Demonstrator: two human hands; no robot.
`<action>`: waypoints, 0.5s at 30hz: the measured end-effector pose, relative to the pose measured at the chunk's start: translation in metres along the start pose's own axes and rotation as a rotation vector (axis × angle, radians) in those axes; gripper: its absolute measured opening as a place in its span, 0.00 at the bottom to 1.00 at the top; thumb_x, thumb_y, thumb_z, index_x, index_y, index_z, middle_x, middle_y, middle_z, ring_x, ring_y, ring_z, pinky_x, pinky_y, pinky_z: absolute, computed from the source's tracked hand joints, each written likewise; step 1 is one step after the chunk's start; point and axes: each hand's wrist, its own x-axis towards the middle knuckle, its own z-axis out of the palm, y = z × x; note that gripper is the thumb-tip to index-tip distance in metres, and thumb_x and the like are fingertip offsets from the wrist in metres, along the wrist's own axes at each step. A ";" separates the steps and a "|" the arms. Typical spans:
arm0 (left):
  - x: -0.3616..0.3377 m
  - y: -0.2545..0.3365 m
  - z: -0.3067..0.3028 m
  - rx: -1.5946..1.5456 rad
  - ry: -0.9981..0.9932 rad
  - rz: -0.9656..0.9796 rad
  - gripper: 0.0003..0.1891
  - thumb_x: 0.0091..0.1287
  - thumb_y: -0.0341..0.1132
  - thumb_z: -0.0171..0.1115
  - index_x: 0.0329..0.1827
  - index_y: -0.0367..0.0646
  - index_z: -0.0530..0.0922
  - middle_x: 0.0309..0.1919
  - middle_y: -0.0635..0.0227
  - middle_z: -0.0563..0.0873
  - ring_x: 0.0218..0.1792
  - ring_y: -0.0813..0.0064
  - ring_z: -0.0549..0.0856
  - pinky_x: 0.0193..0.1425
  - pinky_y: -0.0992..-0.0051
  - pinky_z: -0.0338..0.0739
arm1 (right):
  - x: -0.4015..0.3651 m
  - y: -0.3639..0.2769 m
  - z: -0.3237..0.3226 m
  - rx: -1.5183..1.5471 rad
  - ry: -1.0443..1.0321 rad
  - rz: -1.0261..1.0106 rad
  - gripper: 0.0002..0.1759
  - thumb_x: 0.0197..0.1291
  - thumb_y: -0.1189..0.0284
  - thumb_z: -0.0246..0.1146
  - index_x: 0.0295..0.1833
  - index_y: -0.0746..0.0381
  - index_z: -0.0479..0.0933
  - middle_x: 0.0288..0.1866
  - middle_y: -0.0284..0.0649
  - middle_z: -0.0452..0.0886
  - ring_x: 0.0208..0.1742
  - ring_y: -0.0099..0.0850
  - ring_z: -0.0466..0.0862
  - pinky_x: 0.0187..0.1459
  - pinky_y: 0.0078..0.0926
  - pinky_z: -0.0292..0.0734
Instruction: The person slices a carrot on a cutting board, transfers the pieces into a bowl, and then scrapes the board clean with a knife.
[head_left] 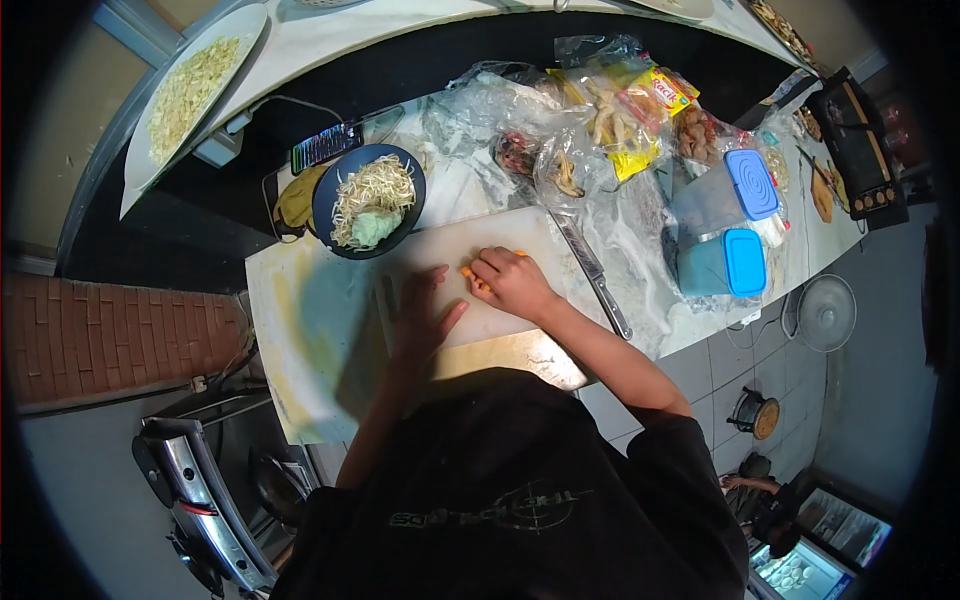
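Note:
My right hand is closed over orange pieces on the white cutting board; its fingers cover part of them. Beside it, my left hand hovers at or rests on the board, with thumb and fingers apart and nothing between them. A knife with a dark handle lies along the board's right side. Beyond the board's upper left corner, a dark blue plate holds bean sprouts and a pale green lump.
Two blue-lidded containers stand at the right. Plastic bags of ingredients fill the back. A phone lies behind the plate. A long white dish sits on the raised ledge. Someone is at the lower right.

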 end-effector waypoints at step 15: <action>0.028 0.023 0.026 0.142 -0.164 0.282 0.36 0.54 0.38 0.79 0.66 0.42 0.75 0.58 0.58 0.76 0.61 0.53 0.75 0.66 0.60 0.72 | -0.004 0.020 -0.037 0.954 0.140 0.764 0.01 0.62 0.79 0.63 0.38 0.66 0.78 0.33 0.27 0.81 0.36 0.13 0.76 0.39 0.15 0.71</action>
